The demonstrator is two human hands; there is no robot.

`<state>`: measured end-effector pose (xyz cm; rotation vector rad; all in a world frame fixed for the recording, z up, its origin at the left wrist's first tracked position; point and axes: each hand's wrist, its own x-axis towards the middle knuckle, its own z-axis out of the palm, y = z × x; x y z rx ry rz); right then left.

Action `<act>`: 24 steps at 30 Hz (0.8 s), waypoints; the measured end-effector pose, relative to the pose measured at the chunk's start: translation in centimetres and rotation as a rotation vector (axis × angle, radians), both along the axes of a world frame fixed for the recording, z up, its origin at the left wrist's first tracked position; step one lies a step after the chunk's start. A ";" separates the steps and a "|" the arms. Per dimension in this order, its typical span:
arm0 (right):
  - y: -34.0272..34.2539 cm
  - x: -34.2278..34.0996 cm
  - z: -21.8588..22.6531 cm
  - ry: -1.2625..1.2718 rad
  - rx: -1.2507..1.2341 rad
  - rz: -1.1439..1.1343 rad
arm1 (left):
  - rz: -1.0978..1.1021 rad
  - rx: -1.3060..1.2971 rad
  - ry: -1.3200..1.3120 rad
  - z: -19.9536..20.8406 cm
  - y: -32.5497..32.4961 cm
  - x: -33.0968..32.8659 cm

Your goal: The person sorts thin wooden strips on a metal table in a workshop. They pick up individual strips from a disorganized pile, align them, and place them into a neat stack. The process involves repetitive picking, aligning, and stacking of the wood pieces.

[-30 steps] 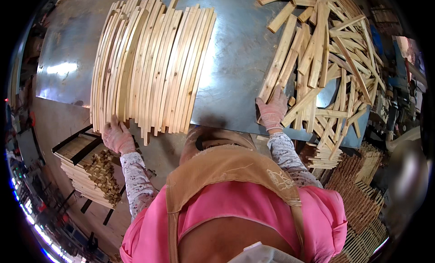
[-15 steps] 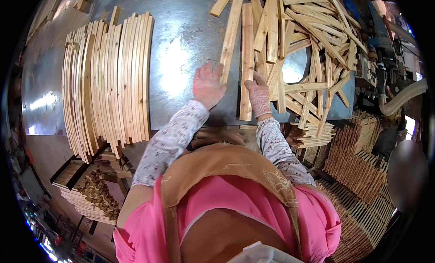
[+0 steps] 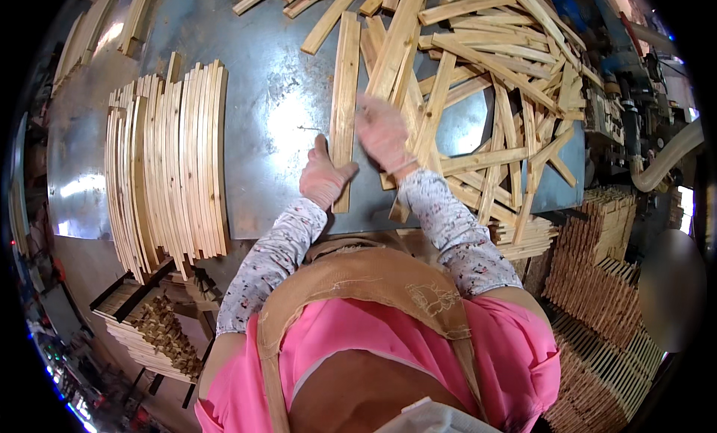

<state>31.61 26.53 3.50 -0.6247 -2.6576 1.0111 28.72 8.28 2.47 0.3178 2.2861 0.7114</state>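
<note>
My left hand [image 3: 325, 178] is beside the near end of a long wooden strip [image 3: 345, 104], with thumb and forefinger apart and the thumb against the strip's lower part. My right hand [image 3: 385, 134] is smeared by motion just right of that strip, over the near ends of other loose strips [image 3: 398, 48]; its fingers cannot be made out. Pale floral sleeves cover both forearms. Left of my hands, a row of wooden strips [image 3: 187, 160] lies side by side along the metal tabletop [image 3: 269, 187].
A tangled heap of wooden strips [image 3: 515, 67] covers the table's right side. Stacked strips [image 3: 597, 284] stand below at the right, and more rest on a rack [image 3: 149, 336] at the lower left. Machinery with a pale hose [image 3: 668, 160] is beyond the right edge.
My left hand has drawn nearer and now touches a strip. My right hand has moved left and away from me. The view has shifted, and the strips by my hands lie differently.
</note>
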 end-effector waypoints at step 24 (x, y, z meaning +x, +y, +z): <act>0.1 5.4 2.3 -0.059 -0.550 -0.294 | 0.532 1.355 -1.057 -0.6 -14.6 3.3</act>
